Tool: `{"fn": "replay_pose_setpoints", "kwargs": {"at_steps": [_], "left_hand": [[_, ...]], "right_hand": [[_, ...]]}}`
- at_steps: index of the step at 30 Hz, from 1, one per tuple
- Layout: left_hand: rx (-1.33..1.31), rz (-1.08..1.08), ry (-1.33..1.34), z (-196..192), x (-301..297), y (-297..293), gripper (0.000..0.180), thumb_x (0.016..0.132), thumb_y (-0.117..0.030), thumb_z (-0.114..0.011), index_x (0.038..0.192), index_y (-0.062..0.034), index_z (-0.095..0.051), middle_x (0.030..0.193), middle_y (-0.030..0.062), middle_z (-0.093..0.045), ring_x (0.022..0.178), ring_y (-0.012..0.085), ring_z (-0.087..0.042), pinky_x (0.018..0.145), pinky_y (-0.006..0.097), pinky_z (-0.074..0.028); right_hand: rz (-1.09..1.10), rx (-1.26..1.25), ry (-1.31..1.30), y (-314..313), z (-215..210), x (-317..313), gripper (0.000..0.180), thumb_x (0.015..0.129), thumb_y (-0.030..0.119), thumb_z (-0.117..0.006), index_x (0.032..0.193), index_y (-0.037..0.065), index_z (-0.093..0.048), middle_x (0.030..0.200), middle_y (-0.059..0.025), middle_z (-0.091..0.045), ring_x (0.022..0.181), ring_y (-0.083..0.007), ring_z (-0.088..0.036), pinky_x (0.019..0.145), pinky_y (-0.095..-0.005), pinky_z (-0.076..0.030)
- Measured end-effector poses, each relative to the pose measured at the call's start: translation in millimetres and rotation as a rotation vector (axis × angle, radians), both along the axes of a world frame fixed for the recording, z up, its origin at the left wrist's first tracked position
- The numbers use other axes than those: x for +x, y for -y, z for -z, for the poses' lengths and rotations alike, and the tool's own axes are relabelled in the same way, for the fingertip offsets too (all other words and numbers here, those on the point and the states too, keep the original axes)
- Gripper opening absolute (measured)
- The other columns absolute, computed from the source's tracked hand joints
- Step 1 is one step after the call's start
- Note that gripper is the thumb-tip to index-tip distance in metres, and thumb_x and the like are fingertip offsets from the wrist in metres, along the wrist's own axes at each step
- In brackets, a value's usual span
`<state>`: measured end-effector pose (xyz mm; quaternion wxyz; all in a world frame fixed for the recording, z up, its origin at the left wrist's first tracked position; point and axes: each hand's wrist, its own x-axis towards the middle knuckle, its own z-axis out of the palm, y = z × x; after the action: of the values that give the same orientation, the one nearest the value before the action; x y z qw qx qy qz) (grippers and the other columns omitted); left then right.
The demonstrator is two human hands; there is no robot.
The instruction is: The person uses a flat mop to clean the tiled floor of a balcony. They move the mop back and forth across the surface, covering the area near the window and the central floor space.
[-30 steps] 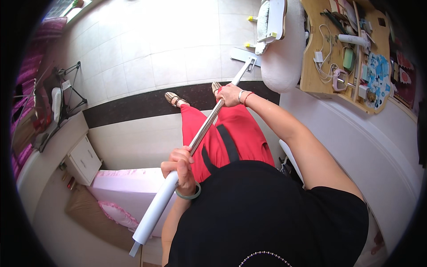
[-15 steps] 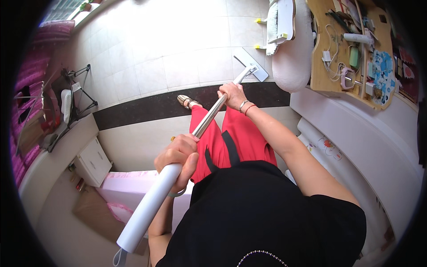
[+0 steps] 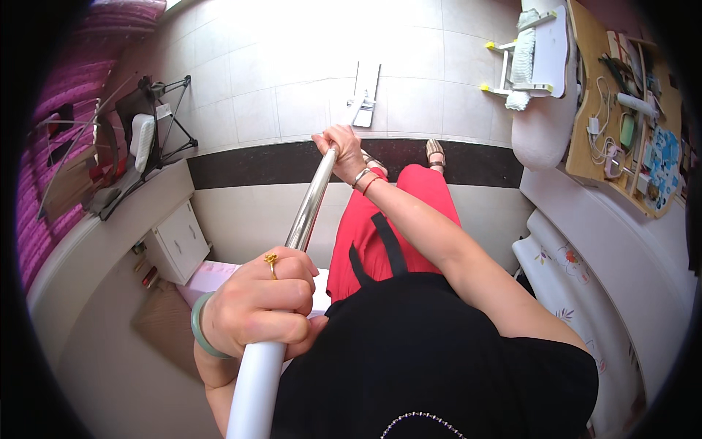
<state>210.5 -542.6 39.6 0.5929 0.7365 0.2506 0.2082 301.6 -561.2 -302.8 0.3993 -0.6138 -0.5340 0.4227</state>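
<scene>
A flat mop runs from low in the view up to the floor ahead of me, with a shiny metal pole (image 3: 310,208) between my hands. My left hand (image 3: 267,300), wearing a gold ring and a green bangle, is wrapped round the upper end by the white grip (image 3: 256,388). Farther down the pole, my right hand (image 3: 341,152) is closed round it, knuckles up. Beyond that hand the rectangular mop head (image 3: 363,110) lies flat on the pale tiles, its long side pointing away from me. The grip's end is cut off by the lower edge.
At left, a folding chair (image 3: 139,139) stands near a white cabinet (image 3: 178,241) and pink curtains (image 3: 80,88). To the right are a small white chair with yellow-tipped legs (image 3: 541,55) and a cluttered wooden desk (image 3: 592,51). A dark strip (image 3: 285,167) crosses the floor.
The mop head has swung left and turned lengthwise away from me. My left hand is lower and looks larger, both hands still gripping. Two shoes now show; the room has shifted right in view.
</scene>
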Motion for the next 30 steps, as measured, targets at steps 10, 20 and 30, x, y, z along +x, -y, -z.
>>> {"fn": "replay_pose_setpoints", "kwargs": {"at_steps": [10, 20, 30], "left_hand": [[0.089, 0.031, -0.072, 13, -39, 14, 0.03, 0.064, 0.005, -0.072, 0.062, -0.0068, -0.045, 0.061, 0.0023, -0.041, 0.058, 0.0216, -0.047, 0.063, 0.035, -0.048], [0.007, -0.17, 0.347, 41, -8, 17, 0.038, 0.066, 0.012, -0.068, 0.057, -0.0072, -0.035, 0.06, 0.0048, -0.042, 0.056, 0.0248, -0.049, 0.057, 0.037, -0.046], [0.037, -0.047, 0.336, 106, 17, -6, 0.027, 0.07, 0.006, -0.067, 0.065, -0.0073, -0.044, 0.062, 0.005, -0.04, 0.06, 0.024, -0.045, 0.061, 0.036, -0.041]], "right_hand": [[-0.487, -0.055, 0.088, -33, -21, -21, 0.034, 0.083, 0.039, -0.07, 0.072, 0.008, -0.059, 0.082, -0.0084, -0.061, 0.087, -0.0285, -0.06, 0.072, -0.0408, -0.05], [-0.285, 0.018, 0.293, -3, -32, 94, 0.032, 0.079, 0.028, -0.076, 0.07, 0.005, -0.056, 0.073, -0.0117, -0.058, 0.081, -0.0307, -0.057, 0.072, -0.0396, -0.048], [-0.358, -0.095, 0.464, -3, 20, 163, 0.028, 0.088, 0.02, -0.061, 0.066, 0.005, -0.053, 0.07, -0.0116, -0.057, 0.073, -0.0305, -0.055, 0.069, -0.0402, -0.046]]}}
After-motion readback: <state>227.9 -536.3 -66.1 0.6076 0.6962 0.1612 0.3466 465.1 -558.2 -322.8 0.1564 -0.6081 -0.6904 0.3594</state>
